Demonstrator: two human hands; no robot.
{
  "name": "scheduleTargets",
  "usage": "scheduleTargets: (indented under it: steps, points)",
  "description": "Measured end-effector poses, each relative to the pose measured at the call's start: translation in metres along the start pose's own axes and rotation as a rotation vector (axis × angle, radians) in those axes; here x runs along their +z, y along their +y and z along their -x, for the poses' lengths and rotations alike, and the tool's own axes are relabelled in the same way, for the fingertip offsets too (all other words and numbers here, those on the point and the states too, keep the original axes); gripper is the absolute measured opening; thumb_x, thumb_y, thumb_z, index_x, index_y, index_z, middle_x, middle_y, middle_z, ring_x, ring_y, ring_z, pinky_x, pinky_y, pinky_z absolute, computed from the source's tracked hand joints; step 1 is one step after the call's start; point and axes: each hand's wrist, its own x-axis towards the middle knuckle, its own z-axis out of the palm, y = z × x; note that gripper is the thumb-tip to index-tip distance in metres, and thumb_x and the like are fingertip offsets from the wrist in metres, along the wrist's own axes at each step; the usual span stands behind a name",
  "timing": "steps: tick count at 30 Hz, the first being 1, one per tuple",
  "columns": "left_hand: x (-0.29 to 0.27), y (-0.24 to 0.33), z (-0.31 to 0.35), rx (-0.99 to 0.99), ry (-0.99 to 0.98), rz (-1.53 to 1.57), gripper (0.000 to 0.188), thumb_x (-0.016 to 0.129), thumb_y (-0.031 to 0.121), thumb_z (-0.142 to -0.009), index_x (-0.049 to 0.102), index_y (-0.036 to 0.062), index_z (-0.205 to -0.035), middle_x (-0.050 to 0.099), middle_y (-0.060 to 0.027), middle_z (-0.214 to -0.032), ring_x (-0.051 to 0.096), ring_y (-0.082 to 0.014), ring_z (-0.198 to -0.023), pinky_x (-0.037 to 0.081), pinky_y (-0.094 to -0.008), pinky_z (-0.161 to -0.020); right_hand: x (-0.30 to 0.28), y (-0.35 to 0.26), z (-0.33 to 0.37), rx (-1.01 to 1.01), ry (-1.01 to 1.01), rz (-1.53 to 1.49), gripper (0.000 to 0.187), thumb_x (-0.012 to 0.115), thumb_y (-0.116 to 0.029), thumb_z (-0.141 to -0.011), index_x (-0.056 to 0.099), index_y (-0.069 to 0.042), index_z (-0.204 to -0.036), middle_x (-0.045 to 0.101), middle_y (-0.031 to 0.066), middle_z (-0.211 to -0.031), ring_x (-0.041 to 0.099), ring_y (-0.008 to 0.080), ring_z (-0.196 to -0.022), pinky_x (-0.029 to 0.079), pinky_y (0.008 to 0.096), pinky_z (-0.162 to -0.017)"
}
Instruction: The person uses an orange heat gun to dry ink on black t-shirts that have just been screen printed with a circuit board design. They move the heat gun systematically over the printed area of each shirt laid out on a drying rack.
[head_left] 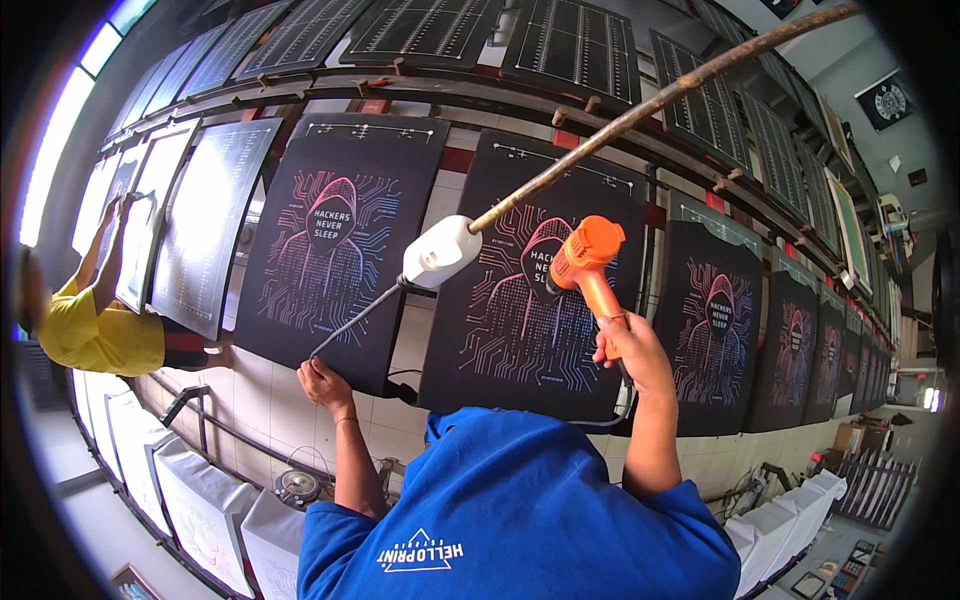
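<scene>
Where the orange heat gun (588,258) is: right hand's (642,357) grip, above a black shirt (447,372).
Left hand (327,388): pinching a grey cord (357,321).
Prints (325,255): look complete on nearby shirts (690,270); heating left, cannot tell.

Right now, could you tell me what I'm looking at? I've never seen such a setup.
There's no machine arm here, just a person in a blue shirt working bare-handed. The single picture comes from a wide fisheye camera on their head, looking down, so straight edges bend toward the rim. The left hand pinches a grey cable, which runs to a white box at the end of a pole. The right hand grips an orange gun-shaped tool. Black shirts printed with a hooded figure lie spread in a row. At left is another person in yellow.
</scene>
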Motion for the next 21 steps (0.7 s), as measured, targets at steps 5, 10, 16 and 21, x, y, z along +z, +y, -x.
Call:
scheduleTargets:
  steps: [5, 10, 16, 21]
  points:
    - [-0.002, 0.002, 0.001, -0.021, -0.012, -0.011, 0.036, 0.045, 0.031, -0.102, 0.051, 0.0017, -0.081, 0.051, -0.0152, -0.080, 0.052, -0.0363, -0.078, 0.040, -0.0461, -0.070, -0.007, -0.005, 0.005, 0.064, 0.027, -0.031, 0.035, 0.062, -0.035, -0.092, 0.057, -0.002, -0.102, 0.060, 0.0025, -0.076, 0.062, 0.0109, -0.061, 0.047, 0.0222, -0.052]
    - [-0.003, 0.004, 0.000, -0.030, -0.020, -0.005, 0.038, 0.044, 0.032, -0.102, 0.049, 0.0017, -0.080, 0.050, -0.0153, -0.080, 0.052, -0.0362, -0.078, 0.040, -0.0460, -0.070, -0.010, -0.003, 0.009, 0.035, 0.040, -0.023, 0.033, 0.061, -0.033, -0.093, 0.057, -0.001, -0.103, 0.060, 0.0028, -0.075, 0.061, 0.0110, -0.061, 0.047, 0.0227, -0.052]
    - [-0.001, 0.002, 0.000, -0.012, -0.003, -0.001, 0.039, 0.043, 0.032, -0.103, 0.049, 0.0018, -0.080, 0.049, -0.0143, -0.078, 0.051, -0.0347, -0.077, 0.039, -0.0455, -0.070, -0.013, 0.001, 0.010, 0.035, 0.034, -0.057, 0.033, 0.062, -0.033, -0.093, 0.057, -0.002, -0.102, 0.060, 0.0031, -0.075, 0.062, 0.0121, -0.060, 0.047, 0.0228, -0.052]
    - [-0.002, 0.006, 0.000, -0.005, 0.004, 0.044, 0.041, 0.043, 0.032, -0.103, 0.048, 0.0008, -0.078, 0.047, -0.0141, -0.075, 0.049, -0.0340, -0.075, 0.039, -0.0451, -0.068, -0.003, 0.002, 0.006, -0.018, -0.029, -0.041, 0.033, 0.063, -0.033, -0.092, 0.056, -0.002, -0.102, 0.059, 0.0023, -0.074, 0.062, 0.0115, -0.061, 0.048, 0.0228, -0.053]
